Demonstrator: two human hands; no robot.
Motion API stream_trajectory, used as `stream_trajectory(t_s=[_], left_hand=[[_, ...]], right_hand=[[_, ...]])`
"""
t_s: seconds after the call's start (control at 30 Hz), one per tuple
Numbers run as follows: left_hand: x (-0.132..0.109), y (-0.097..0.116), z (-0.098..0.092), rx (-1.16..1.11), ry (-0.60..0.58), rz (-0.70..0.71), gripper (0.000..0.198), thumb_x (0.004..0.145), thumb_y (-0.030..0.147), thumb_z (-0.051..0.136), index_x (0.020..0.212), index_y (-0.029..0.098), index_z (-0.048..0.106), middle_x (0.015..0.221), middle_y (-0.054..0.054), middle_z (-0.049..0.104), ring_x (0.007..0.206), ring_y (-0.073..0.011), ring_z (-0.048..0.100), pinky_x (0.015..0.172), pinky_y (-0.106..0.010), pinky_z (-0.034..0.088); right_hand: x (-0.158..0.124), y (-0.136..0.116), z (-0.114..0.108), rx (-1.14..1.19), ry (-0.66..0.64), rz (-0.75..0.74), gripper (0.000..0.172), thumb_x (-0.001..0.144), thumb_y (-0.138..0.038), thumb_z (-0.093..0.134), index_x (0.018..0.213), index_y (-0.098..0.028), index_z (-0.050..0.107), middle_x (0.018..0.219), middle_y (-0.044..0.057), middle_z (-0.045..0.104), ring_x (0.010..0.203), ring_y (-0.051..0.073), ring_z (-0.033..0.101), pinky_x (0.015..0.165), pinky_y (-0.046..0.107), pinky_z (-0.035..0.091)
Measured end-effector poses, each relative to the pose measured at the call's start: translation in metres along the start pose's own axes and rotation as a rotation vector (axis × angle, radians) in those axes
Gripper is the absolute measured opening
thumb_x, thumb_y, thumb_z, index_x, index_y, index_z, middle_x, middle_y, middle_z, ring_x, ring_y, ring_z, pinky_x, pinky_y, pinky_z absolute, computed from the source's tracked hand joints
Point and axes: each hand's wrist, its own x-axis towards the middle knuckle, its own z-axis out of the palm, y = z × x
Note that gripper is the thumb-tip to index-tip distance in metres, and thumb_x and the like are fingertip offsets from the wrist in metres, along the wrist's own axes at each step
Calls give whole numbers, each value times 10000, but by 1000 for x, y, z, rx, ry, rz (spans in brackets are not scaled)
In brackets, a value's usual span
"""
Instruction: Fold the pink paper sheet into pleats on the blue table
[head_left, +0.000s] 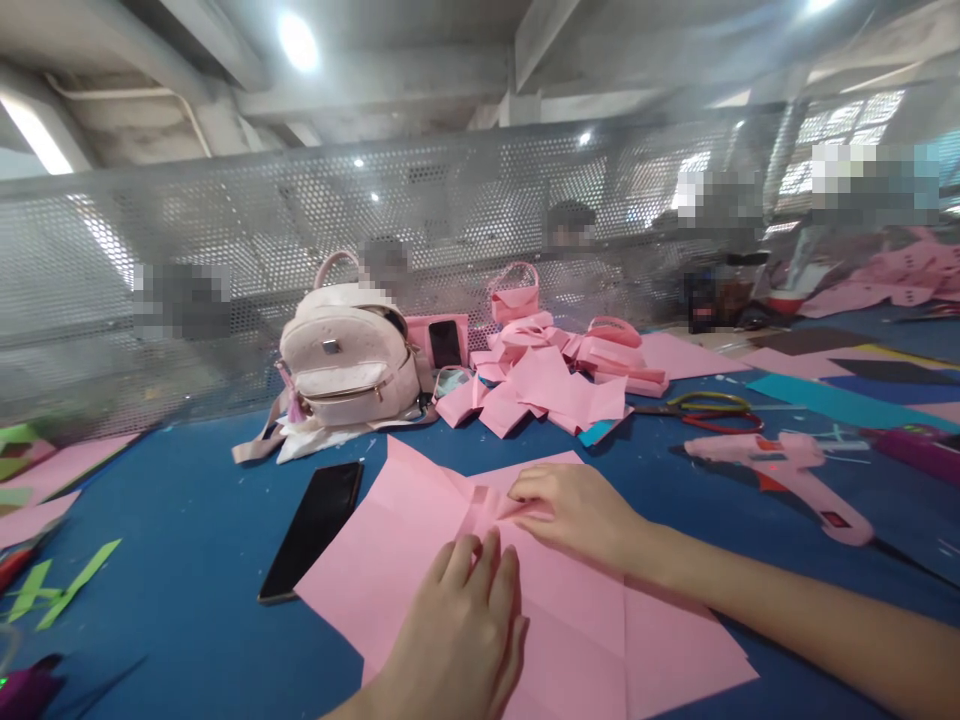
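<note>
Large pink paper sheets point(570, 630) with crease lines lie overlapping on the blue table before me. My left hand point(465, 610) rests palm down on the paper with its fingers stretched out. My right hand point(581, 510) pinches a small folded pink paper flap point(529, 508) between thumb and fingers, just beyond my left fingertips. A narrow folded strip point(477, 510) shows beside that flap. The undersides of both hands are hidden.
A dark phone point(311, 530) lies left of the paper, with a pale backpack point(345, 350) behind. Folded pink paper pieces point(555, 385) are heaped at the back. To the right are scissors point(709, 408) and a pink glue gun point(787, 465) with its cord. A perforated metal screen point(465, 190) stands behind.
</note>
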Motion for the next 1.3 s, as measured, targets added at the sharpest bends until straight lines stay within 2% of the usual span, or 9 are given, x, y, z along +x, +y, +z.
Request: stream_trajectory(t_s=[0.2,0.33,0.5,0.57,0.63,0.77,0.9,1.07,1.3], left_hand=[[3,-2,-4,-44,6,10,432,955,267,411,1311,52,527,1300,-194,597,1013,-325,585,807,-429,486],[10,-20,-14,-267,18,-30,205,936,143,441,998,164,635,1013,-93,678,815,-226,594,728,-368,488],[30,-62,-33,-316,190,-118,297,921,95,491,1196,179,568,1215,-117,585,1080,-254,535,883,-402,446],[43,-76,-36,-330,78,-77,427,850,68,585,1261,180,548,1311,-112,565,1207,-284,486,985,-444,377],[58,-86,-34,-394,-51,-30,375,800,70,649,1159,176,625,1165,-70,672,1072,-248,585,1012,-436,338],[83,-94,-23,-453,-171,39,196,736,109,709,905,207,732,857,16,751,763,-158,647,798,-286,408],[92,-90,-17,-452,-208,76,153,762,103,656,809,204,762,693,12,725,626,-123,603,638,-244,354],[91,-83,-15,-422,-227,92,130,755,113,666,761,204,759,613,14,693,568,-117,568,679,-256,351],[96,-84,-15,-391,-283,174,83,734,158,676,709,214,732,582,32,661,535,-110,546,669,-248,354]], right_hand=[[-10,2,-10,-43,13,-11,169,900,-271,587,910,-261,755,972,-20,770,934,205,675,751,283,440],[-13,5,-11,-54,-11,-56,209,935,-308,557,931,-256,759,991,-7,770,930,209,668,765,298,445],[-11,4,-11,-18,-13,-15,202,910,-270,562,947,-263,761,971,-2,771,921,209,680,747,292,450],[-10,4,-11,9,-5,17,190,867,-233,590,940,-267,761,978,-10,771,918,210,685,742,284,452],[-9,4,-11,43,7,53,192,836,-215,599,930,-260,762,982,-8,771,911,212,689,744,278,454],[-12,7,-11,99,-6,95,236,816,-199,567,941,-259,758,994,-5,769,898,209,688,744,271,447],[-17,13,-13,121,-27,164,280,746,-208,592,965,-282,750,978,-13,764,857,209,675,698,257,421],[-24,19,-18,84,-85,201,191,670,-170,559,761,-247,709,673,-23,672,607,152,550,533,234,304],[-23,12,-23,58,-70,240,133,684,-177,529,654,-224,649,642,-17,635,597,144,503,529,242,274]])
